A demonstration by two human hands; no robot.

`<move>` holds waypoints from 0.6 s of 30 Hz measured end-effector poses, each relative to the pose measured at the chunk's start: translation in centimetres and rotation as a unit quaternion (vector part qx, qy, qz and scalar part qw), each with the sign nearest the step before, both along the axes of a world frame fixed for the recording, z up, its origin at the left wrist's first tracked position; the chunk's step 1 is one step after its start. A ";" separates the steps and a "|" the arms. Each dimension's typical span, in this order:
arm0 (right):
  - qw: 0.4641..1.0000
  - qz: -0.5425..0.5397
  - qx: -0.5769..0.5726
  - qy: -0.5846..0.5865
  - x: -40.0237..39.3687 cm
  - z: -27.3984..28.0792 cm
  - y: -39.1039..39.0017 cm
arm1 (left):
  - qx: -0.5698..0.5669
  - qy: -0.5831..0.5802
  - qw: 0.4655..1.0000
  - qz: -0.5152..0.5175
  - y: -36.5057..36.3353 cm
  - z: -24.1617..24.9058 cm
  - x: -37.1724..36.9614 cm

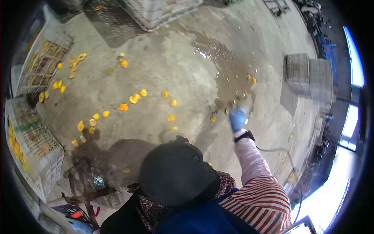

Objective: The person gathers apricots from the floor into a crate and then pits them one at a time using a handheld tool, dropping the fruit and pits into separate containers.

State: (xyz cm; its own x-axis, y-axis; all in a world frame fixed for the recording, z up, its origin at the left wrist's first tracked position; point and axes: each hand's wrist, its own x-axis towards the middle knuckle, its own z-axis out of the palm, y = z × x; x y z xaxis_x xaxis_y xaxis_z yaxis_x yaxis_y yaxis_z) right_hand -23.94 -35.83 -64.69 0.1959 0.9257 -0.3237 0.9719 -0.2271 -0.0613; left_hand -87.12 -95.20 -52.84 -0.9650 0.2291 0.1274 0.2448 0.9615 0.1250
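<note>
My right hand [238,118], in a blue glove, reaches forward over the floor, a little blurred by motion. Its fingers look closed, and a thin grey hose [274,149] runs out from under the wrist, seemingly from the grip, which is itself hidden. Just past the glove, wet flecks lie at the edge of a dark puddle [230,80]. A yellow fruit piece [212,118] is on the concrete to the left of this hand. No part of my left hand shows. A dark cap [175,171] covers the bottom middle of the view.
Several yellow fruit pieces [123,107] lie scattered over the concrete floor [187,70]. White crates [37,136] holding fruit stand at the left. A larger crate stack [159,11] is at the top, and grey crates [307,78] stand at the right.
</note>
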 end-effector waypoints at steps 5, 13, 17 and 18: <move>0.956 -0.169 0.147 -0.192 21.6 -8.1 -10.4 | -0.123 0.056 0.989 -0.055 11.6 5.3 1.7; 0.961 0.013 0.244 0.127 2.9 -11.3 -5.4 | 0.095 0.039 0.951 -0.292 25.5 6.7 -2.5; 0.907 0.219 0.281 0.225 -10.1 -9.3 -4.0 | 0.091 -0.088 0.877 -0.463 39.8 2.5 11.4; 0.902 0.253 0.249 0.246 -12.6 -10.0 -3.9 | 0.143 -0.131 0.854 -0.482 39.3 -1.7 11.6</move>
State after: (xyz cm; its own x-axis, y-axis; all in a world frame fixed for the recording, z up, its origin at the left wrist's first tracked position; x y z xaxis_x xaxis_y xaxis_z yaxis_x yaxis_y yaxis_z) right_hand -36.56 -39.70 -74.74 -0.3455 0.9111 0.2246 0.7710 0.4121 -0.4856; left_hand -75.54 -55.86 -54.57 -0.3498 0.9292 0.1195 0.8329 0.2500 0.4938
